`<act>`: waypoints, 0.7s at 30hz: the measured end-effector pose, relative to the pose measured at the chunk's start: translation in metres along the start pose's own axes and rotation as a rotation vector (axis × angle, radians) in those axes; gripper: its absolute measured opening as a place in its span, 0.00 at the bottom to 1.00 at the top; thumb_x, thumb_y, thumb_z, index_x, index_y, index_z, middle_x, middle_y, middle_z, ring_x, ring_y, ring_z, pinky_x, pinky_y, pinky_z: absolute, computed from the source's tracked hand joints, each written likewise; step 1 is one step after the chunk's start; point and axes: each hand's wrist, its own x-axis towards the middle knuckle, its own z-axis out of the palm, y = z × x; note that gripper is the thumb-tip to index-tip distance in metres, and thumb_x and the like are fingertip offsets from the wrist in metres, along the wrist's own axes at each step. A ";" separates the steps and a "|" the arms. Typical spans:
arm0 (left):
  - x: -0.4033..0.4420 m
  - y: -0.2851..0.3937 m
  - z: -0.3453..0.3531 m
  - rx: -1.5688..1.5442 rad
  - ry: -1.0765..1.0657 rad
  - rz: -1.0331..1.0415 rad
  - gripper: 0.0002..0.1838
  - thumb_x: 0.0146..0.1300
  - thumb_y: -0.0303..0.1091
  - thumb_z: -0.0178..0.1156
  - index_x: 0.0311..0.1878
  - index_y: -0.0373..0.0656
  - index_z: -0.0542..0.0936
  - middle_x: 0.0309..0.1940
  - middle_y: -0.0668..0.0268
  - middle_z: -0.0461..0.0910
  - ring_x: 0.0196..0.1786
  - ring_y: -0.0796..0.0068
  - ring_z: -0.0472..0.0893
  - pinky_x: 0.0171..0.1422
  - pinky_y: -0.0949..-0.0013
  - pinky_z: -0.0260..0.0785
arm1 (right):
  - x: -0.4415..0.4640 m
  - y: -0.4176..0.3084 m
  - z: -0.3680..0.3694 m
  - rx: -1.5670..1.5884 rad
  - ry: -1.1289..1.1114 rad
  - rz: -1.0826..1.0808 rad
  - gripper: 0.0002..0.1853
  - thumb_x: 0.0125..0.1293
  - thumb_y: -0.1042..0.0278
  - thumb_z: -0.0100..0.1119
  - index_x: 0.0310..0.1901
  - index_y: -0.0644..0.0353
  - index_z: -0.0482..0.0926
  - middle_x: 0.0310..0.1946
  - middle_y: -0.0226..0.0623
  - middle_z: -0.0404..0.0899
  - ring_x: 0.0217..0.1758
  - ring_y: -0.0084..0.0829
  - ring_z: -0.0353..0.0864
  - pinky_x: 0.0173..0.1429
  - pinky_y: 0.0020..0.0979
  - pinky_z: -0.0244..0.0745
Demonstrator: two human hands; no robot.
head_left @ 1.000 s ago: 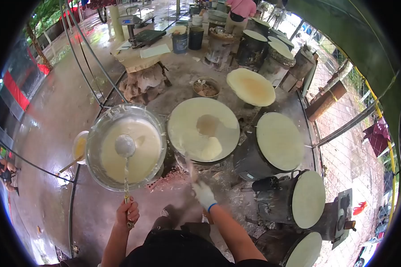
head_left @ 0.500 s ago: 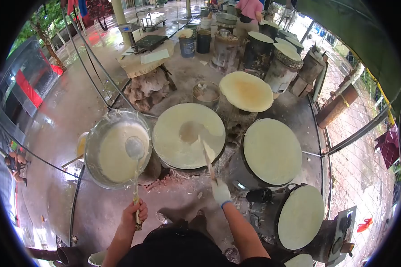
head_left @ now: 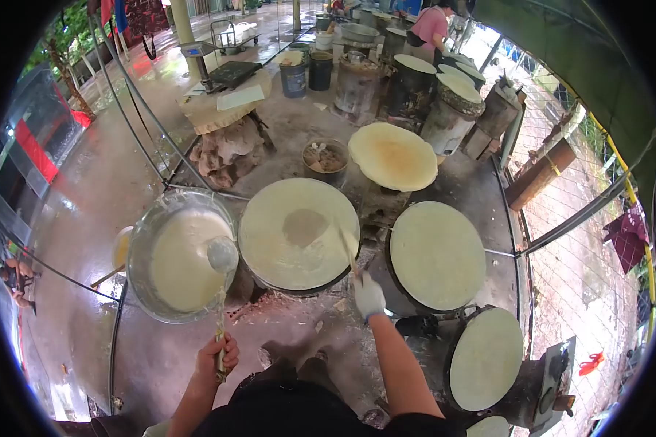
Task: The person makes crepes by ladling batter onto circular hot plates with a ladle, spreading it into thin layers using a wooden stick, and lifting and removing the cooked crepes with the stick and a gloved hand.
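My left hand (head_left: 221, 354) is wrapped round the handle of a ladle (head_left: 222, 255), whose bowl hangs over the right side of a large metal basin (head_left: 140, 288) of pale batter (head_left: 184, 266). In my right hand (head_left: 369, 297), which wears a white glove, is a flat wooden spreader (head_left: 350, 247). Its blade lies at the right part of a round griddle (head_left: 280, 258) coated with pale batter. Left of the blade, a grey-brown patch (head_left: 305, 228) shows in the coating.
More coated round griddles (head_left: 437, 255) (head_left: 486, 358) stand on the right. Behind are a browned sheet (head_left: 392, 156), a metal pot (head_left: 325, 160) and a stump table (head_left: 222, 116). A person in pink (head_left: 429, 28) bends over pots at the back.
The spreader has swung from the front of the griddle to its right side, and batter now covers more evenly. The ladle has moved right, towards the basin's rim.
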 end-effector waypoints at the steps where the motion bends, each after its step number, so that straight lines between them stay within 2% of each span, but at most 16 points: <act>1: 0.002 0.003 -0.001 -0.010 -0.002 -0.008 0.09 0.65 0.34 0.55 0.45 0.41 0.71 0.29 0.67 0.65 0.24 0.78 0.65 0.24 0.76 0.60 | 0.029 -0.004 0.004 0.026 0.087 -0.050 0.25 0.69 0.48 0.44 0.60 0.55 0.70 0.41 0.60 0.79 0.47 0.59 0.77 0.50 0.53 0.71; 2: 0.003 0.006 -0.001 -0.029 -0.014 -0.020 0.08 0.66 0.33 0.54 0.45 0.41 0.71 0.29 0.67 0.66 0.24 0.77 0.65 0.24 0.76 0.59 | 0.044 -0.021 0.000 0.036 0.112 -0.003 0.26 0.69 0.49 0.44 0.62 0.54 0.69 0.43 0.60 0.78 0.49 0.58 0.77 0.52 0.51 0.71; 5: 0.005 0.014 -0.005 -0.060 -0.046 -0.053 0.07 0.67 0.32 0.52 0.45 0.41 0.70 0.29 0.65 0.67 0.24 0.76 0.65 0.24 0.75 0.59 | 0.034 -0.043 0.009 0.120 0.068 -0.042 0.27 0.68 0.51 0.45 0.65 0.54 0.67 0.45 0.61 0.77 0.51 0.55 0.77 0.54 0.45 0.71; 6: 0.005 0.017 -0.007 -0.049 -0.053 -0.057 0.07 0.67 0.31 0.52 0.45 0.41 0.70 0.29 0.65 0.67 0.24 0.76 0.65 0.24 0.75 0.59 | 0.021 -0.032 0.026 0.181 0.039 -0.102 0.27 0.68 0.53 0.47 0.66 0.55 0.66 0.47 0.56 0.80 0.49 0.46 0.80 0.54 0.38 0.72; 9: 0.004 0.027 -0.018 -0.038 -0.052 -0.078 0.07 0.67 0.31 0.52 0.45 0.40 0.70 0.29 0.64 0.67 0.24 0.76 0.65 0.25 0.75 0.59 | -0.025 -0.010 0.063 0.558 -0.019 -0.100 0.27 0.70 0.55 0.45 0.66 0.59 0.66 0.58 0.49 0.75 0.60 0.44 0.76 0.62 0.36 0.68; 12: 0.004 0.037 -0.028 -0.024 -0.044 -0.091 0.07 0.67 0.30 0.52 0.45 0.40 0.69 0.29 0.64 0.67 0.24 0.76 0.65 0.25 0.75 0.59 | -0.066 -0.074 0.056 1.121 0.225 0.370 0.25 0.70 0.60 0.47 0.65 0.62 0.68 0.61 0.46 0.74 0.65 0.38 0.71 0.66 0.30 0.63; 14: 0.003 0.041 -0.033 -0.020 -0.042 -0.107 0.06 0.67 0.30 0.51 0.45 0.40 0.69 0.29 0.64 0.67 0.24 0.76 0.65 0.26 0.75 0.59 | -0.043 -0.063 0.093 0.914 0.176 0.290 0.25 0.69 0.60 0.48 0.65 0.61 0.69 0.58 0.45 0.76 0.58 0.36 0.76 0.61 0.29 0.68; 17: 0.006 0.048 -0.040 -0.023 -0.038 -0.143 0.05 0.67 0.29 0.51 0.44 0.41 0.69 0.28 0.64 0.67 0.24 0.76 0.65 0.26 0.75 0.58 | -0.004 -0.055 0.094 0.735 0.064 0.164 0.24 0.69 0.61 0.48 0.63 0.61 0.71 0.51 0.44 0.81 0.46 0.35 0.82 0.53 0.31 0.74; 19: 0.009 0.051 -0.043 -0.029 -0.028 -0.169 0.05 0.66 0.28 0.52 0.43 0.41 0.69 0.28 0.64 0.67 0.24 0.76 0.65 0.25 0.75 0.59 | -0.017 -0.081 0.048 0.617 0.004 0.162 0.24 0.69 0.59 0.47 0.63 0.59 0.71 0.48 0.44 0.82 0.44 0.37 0.82 0.53 0.34 0.75; 21: 0.010 0.053 -0.043 -0.019 -0.007 -0.187 0.05 0.66 0.28 0.52 0.42 0.41 0.69 0.28 0.64 0.67 0.23 0.76 0.65 0.24 0.74 0.59 | -0.052 -0.097 0.031 0.476 0.196 0.200 0.23 0.69 0.57 0.50 0.63 0.54 0.73 0.45 0.43 0.83 0.43 0.32 0.82 0.50 0.32 0.74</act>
